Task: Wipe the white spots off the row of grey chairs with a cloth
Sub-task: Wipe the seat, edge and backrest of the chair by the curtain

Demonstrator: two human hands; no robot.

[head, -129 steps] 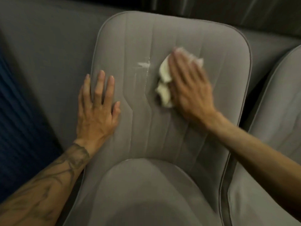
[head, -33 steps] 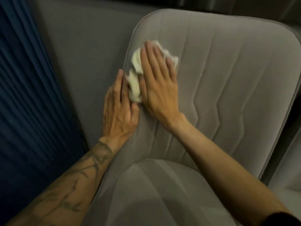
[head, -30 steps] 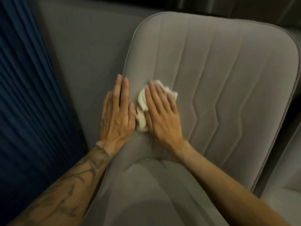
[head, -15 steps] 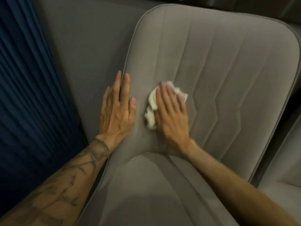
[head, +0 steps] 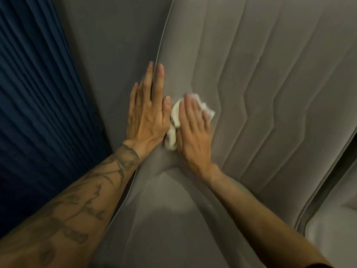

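In the head view, the right hand lies flat with straight fingers on the crumpled white cloth, pressing it against the lower left part of the grey chair backrest, just above the seat. The left hand is also flat, fingers straight and together, braced on the backrest's left edge and touching the cloth's side.

Because the cloth is only pinned under a flat palm and not gripped, a quick stroke could probably let it bunch up, slip out or drop into the crease where backrest meets seat. The left hand sits so close that the next stroke leftward may run into it. The bunched cloth may also smear residue along the stitched grooves. The neighbouring chair is barely in sight, so spots there could be missed.
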